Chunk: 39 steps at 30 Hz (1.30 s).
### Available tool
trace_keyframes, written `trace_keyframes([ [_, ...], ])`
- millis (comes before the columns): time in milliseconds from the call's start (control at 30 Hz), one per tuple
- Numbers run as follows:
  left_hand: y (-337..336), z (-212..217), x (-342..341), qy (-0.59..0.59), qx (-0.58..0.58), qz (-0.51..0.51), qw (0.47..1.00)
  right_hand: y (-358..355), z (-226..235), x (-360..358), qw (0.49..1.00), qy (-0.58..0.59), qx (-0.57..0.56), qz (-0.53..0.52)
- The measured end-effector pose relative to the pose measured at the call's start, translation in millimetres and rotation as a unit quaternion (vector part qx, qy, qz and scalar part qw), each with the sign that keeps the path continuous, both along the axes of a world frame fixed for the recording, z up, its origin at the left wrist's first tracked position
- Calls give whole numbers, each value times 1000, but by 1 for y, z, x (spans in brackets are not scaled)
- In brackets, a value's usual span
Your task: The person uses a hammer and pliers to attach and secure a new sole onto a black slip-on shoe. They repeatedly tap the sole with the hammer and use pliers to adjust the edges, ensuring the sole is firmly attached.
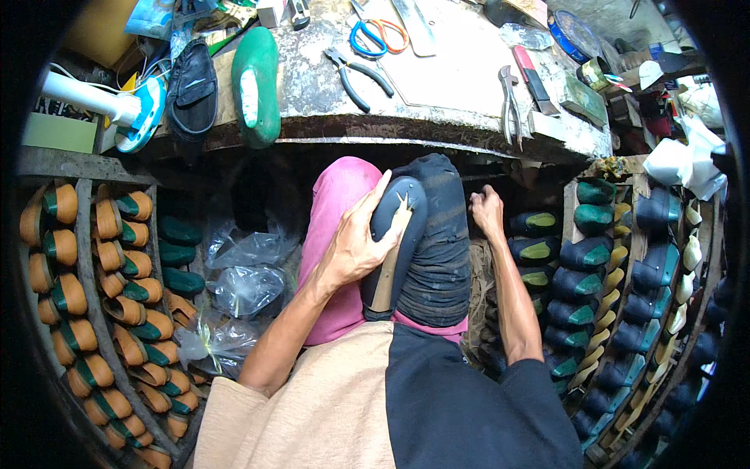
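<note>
Clear crumpled plastic bags (248, 285) lie below the tabletop's (469, 86) front edge, beside racks of tan shoes on green lasts (117, 313); a green box (582, 98) sits near the tabletop's right edge. The left hand (355, 246) wraps over a dark shoe upper on its last (394, 242), sole side up with a tan insole showing, propped on the person's knee under the tabletop. The right hand (487, 211), loosely curled and holding nothing visible, reaches towards racks of dark shoes on green lasts (578, 258).
</note>
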<state>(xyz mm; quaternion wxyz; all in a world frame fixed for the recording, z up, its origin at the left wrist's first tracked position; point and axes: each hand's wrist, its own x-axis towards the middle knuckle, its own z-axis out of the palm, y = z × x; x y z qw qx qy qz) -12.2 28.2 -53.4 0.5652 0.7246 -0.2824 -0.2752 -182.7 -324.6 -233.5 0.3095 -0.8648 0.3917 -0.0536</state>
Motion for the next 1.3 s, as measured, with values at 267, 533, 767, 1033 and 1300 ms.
trace_keyframes([
  [267,-2,-22,25,-22,50,-70,996,59,150,-4,975,-211,58,-49],
  [533,3,-15,-21,80,-88,60,991,-10,216,128,948,19,-317,3],
  [767,70,39,-83,86,-138,59,985,-64,194,172,968,17,-252,-5],
  [1033,116,55,-110,43,-180,8,983,42,208,58,818,-194,539,-46],
  [1300,102,45,-108,45,-166,-65,983,182,181,-37,898,-198,390,-51],
])
